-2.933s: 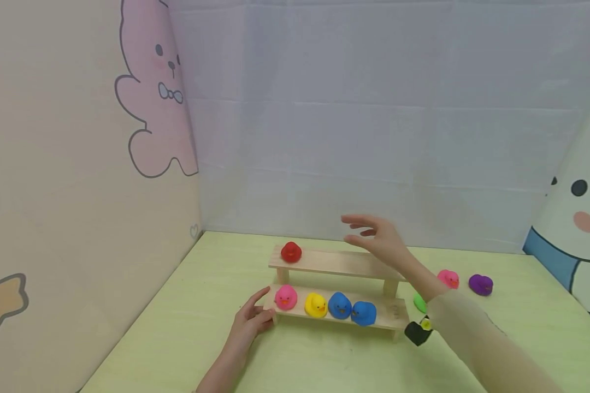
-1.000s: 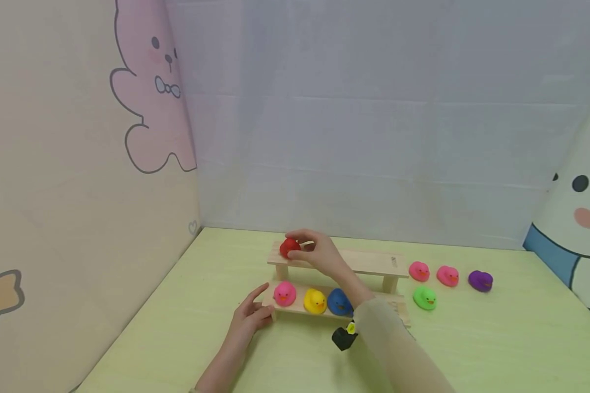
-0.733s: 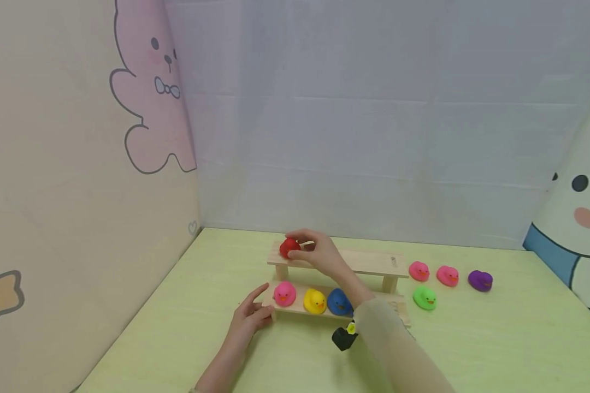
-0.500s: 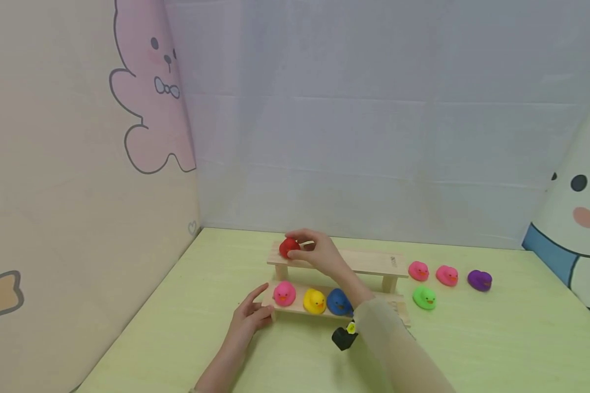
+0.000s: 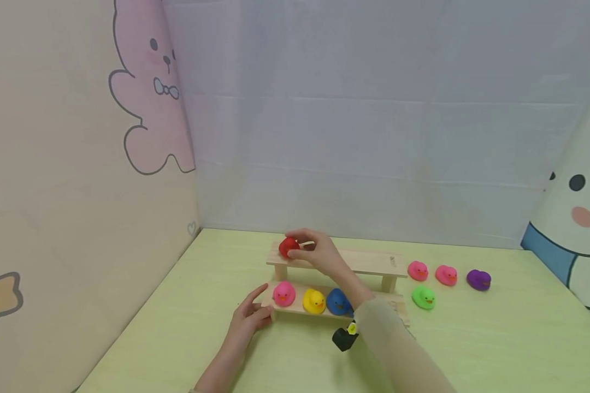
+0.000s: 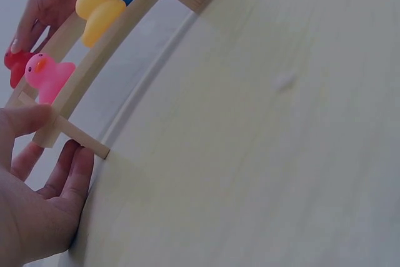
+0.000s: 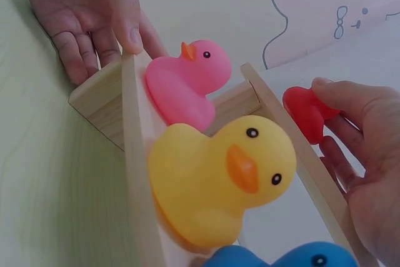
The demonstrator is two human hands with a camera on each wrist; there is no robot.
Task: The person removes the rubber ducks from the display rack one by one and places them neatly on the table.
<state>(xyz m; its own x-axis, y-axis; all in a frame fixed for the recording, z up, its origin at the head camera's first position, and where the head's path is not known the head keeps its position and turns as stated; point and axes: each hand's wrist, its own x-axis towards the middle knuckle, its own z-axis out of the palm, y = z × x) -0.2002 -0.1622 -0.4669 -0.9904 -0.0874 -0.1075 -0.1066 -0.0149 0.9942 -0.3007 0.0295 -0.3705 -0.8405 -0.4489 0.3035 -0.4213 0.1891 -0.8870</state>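
Observation:
A two-tier wooden shelf [image 5: 373, 263] stands on the table. On its upper tier, at the left end, a red rubber duck [image 5: 288, 247] is pinched between the thumb and fingers of my right hand [image 5: 321, 255]. My left hand [image 5: 247, 321] grips the lower tier's left end; in the left wrist view the thumb lies on the board's edge and the fingers curl by the leg. Along the lower tier sit a pink duck [image 5: 284, 294], a yellow duck [image 7: 219, 179] and a blue duck [image 5: 338, 302]. A second blue duck is hidden behind my right forearm in the head view.
Right of the shelf, two pink ducks, one nearer [image 5: 418, 271] and one farther right [image 5: 446, 275], a purple duck [image 5: 479, 280] and a green duck [image 5: 424, 297] rest on the table. A pale curtain [image 5: 349, 136] hangs behind, and a patterned wall [image 5: 78, 191] borders the left.
From above the upper tier's right half, my right hand has come left and down and taken hold of the red duck. It has stayed there over the last second; my left hand keeps its place.

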